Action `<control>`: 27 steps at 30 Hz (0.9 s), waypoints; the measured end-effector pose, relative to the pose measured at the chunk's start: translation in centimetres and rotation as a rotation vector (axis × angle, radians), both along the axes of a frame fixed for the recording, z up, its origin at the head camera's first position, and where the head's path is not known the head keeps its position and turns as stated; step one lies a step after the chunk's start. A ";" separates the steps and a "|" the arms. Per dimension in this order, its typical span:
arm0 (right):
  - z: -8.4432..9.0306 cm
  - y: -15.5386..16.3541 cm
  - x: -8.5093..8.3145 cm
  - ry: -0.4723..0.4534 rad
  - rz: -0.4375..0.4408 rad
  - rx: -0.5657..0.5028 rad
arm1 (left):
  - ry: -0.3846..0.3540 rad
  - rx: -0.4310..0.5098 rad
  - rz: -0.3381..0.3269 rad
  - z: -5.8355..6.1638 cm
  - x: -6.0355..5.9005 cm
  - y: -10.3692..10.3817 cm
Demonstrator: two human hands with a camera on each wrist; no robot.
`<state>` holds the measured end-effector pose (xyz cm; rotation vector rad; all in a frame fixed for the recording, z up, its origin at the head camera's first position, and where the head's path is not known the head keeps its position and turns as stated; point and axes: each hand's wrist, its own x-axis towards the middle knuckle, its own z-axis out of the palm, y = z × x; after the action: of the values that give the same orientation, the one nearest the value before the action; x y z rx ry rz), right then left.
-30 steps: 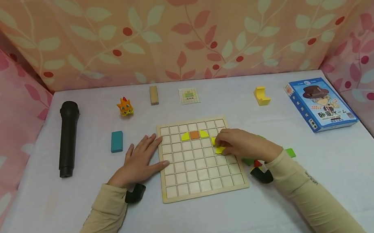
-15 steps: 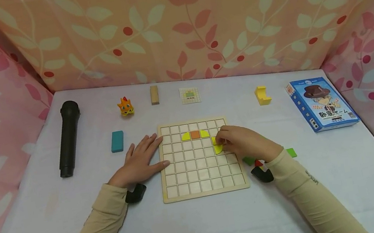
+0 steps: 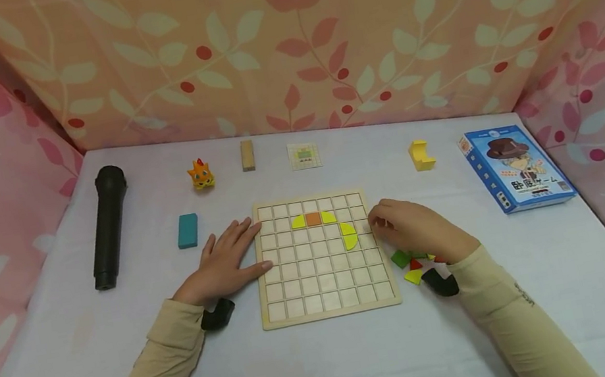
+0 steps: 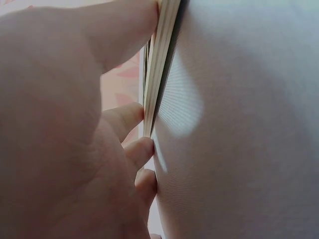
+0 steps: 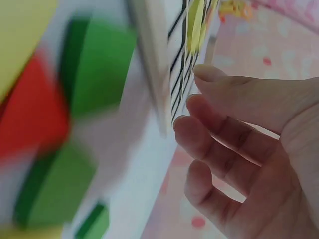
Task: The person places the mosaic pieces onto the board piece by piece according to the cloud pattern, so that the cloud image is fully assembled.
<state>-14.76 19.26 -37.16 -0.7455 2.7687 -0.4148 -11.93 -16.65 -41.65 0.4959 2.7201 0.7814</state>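
A wooden grid board (image 3: 329, 297) lies flat in the middle of the table. On it sit two yellow quarter-round pieces flanking an orange square (image 3: 313, 218), and a yellow half-round piece (image 3: 349, 236) lower right. My left hand (image 3: 227, 261) rests flat against the board's left edge (image 4: 158, 74), fingers straight. My right hand (image 3: 414, 228) hovers at the board's right edge, fingers loosely curled and empty (image 5: 219, 149). Loose green, red and yellow pieces (image 3: 411, 262) lie under the right wrist.
A black microphone (image 3: 107, 226) lies at the left, a teal block (image 3: 187, 230) near it. At the back stand an orange toy (image 3: 201, 174), a wooden block (image 3: 247, 155) and a pattern card (image 3: 304, 155). A yellow block (image 3: 420, 155) and blue box (image 3: 512, 168) are right.
My right hand let go of the yellow pieces on the board and drew back to the right edge. They now lie as a half-round. The left hand stayed put.
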 end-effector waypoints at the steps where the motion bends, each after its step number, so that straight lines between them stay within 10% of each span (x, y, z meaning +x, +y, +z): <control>1: 0.0 0.5 0.1 0.002 -0.021 0.012 | -0.001 -0.002 0.000 0.0 0.0 0.0; 27: -0.1 7.2 3.5 -0.113 -0.137 0.115 | -0.006 -0.009 0.001 0.2 -0.1 0.1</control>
<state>-11.27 26.50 -37.29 -0.4922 2.7189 -0.3097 -12.05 -16.57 -41.46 0.4902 2.7175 0.7686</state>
